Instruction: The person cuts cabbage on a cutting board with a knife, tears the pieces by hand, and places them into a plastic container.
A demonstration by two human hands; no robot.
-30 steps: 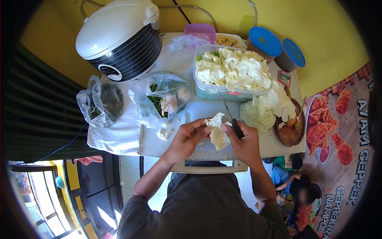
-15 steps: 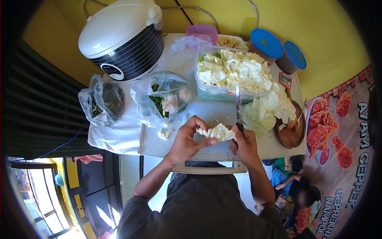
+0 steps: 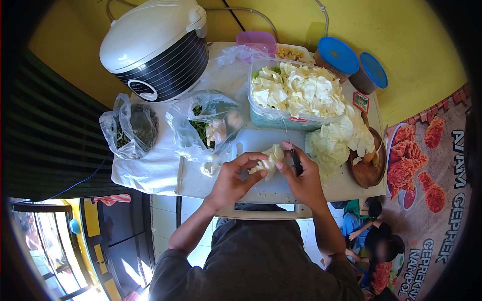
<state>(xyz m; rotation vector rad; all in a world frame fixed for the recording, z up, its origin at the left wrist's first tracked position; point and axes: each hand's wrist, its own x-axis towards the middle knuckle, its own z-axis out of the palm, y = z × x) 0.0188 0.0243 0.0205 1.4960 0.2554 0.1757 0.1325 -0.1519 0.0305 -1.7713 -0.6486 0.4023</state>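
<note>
A crumpled piece of pale cabbage [image 3: 270, 159] is between my hands, above a white cutting board [image 3: 251, 140]. My left hand [image 3: 236, 176] pinches its left side between thumb and fingers. In my right hand [image 3: 305, 179] is a knife [image 3: 297, 161] with a black handle, its thin blade pointing away from me and seen nearly edge-on. The right thumb lies near the cabbage; whether it touches is hard to see. Beyond the board stands a clear plastic tub [image 3: 271, 120] heaped with cut cabbage [image 3: 306, 90]. Large cabbage leaves [image 3: 329, 140] lie right of my right hand.
Plastic bags with greens [image 3: 203, 125] and dark contents [image 3: 131, 128] sit at left, before a rice cooker [image 3: 155, 55]. A wooden bowl [image 3: 369, 168] is at the right edge. Two blue-lidded containers [image 3: 337, 55] stand behind. People [image 3: 374, 233] sit low at right.
The cabbage piece has been bunched and turned more upright. My right hand has rotated the knife, so its blade now shows edge-on and leans slightly left. My hands are closer together.
</note>
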